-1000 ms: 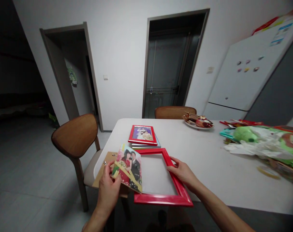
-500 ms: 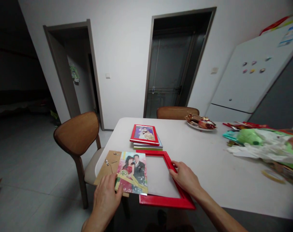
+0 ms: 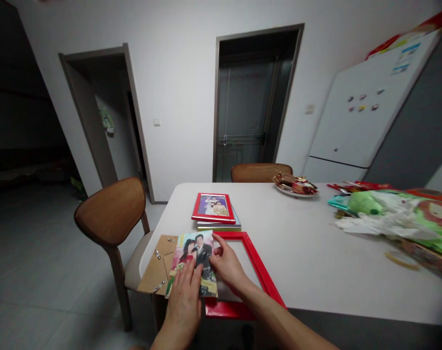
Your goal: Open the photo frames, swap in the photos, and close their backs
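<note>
A printed photo [image 3: 204,244] of two people lies over the left part of a red picture frame [image 3: 255,258] and a brown backing board [image 3: 156,265]. Fingers stretched out, my left hand [image 3: 185,294] rests flat on the photo's lower part. At its right edge my right hand [image 3: 228,262] pinches the photo, thumb and fingers partly hidden. Metal clips [image 3: 157,254] show on the board, which juts past the table edge. Through the red frame's opening the white tabletop shows.
Behind, a smaller red-framed picture [image 3: 212,208] tops a stack of frames. A plate of wrapped items [image 3: 296,185] stands at the back. Plastic packaging [image 3: 388,211] and a tape roll [image 3: 401,260] lie right. A wooden chair [image 3: 113,211] stands left.
My right hand has left the red frame's right side and moved left to the photo's edge. My left hand has slid right, onto the photo, and the photo has shifted slightly left.
</note>
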Tool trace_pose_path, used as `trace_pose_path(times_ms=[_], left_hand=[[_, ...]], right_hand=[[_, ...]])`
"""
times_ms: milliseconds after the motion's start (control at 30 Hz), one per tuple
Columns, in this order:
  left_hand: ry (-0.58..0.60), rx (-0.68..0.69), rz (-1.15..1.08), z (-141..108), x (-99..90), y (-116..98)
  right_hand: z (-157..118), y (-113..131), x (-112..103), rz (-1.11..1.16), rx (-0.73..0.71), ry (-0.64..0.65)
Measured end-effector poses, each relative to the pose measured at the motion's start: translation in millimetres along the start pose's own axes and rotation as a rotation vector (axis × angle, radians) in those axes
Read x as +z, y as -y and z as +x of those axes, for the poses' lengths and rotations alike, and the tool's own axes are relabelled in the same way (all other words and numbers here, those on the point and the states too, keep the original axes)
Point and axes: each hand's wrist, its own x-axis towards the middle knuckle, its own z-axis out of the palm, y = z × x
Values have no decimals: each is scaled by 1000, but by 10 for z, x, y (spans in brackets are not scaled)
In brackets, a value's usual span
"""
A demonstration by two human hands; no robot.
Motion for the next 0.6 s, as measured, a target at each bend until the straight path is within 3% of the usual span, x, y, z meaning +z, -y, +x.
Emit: trace_pose_path(times_ms=[133,200,300,367,433,500,600], left_hand=[[-201,-24,-319,156,-176,-6],[-318,-132,-517,231,-286,-56],[-427,-376,-872,301,-331,-199],[-418,-478,-1147,309,-255,-319],[-351,-500,-1346,294,-135,-425],[-269,-487,-1416,272,-29,-482],[-213,-489,-1349,247,43,-458]], right_hand=[[-99,376,27,283,-54,38],[-154,454,-5,314,-18,57],[-201,342,-93,225,138,26],[-203,191,-172,262,242,0],[-186,70,-275,368,256,-32],[-155,17,-414,420,215,-71],[-87,29,-672,309,244,-96]])
